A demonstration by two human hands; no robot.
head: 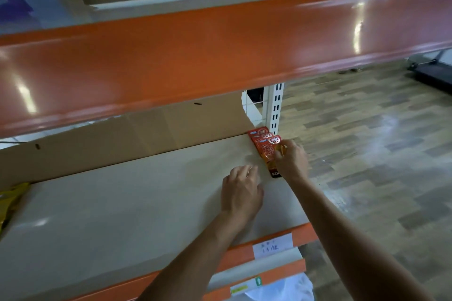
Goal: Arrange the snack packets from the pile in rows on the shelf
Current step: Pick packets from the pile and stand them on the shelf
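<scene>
Right of centre, a few red snack packets [263,148] lie overlapped in one short row at the right end of the pale shelf [122,203]. My right hand [292,161] curls its fingers on the nearest packet. My left hand [241,190] rests flat beside the row, holding nothing. With one short row laid, I judge the job barely begun.
</scene>
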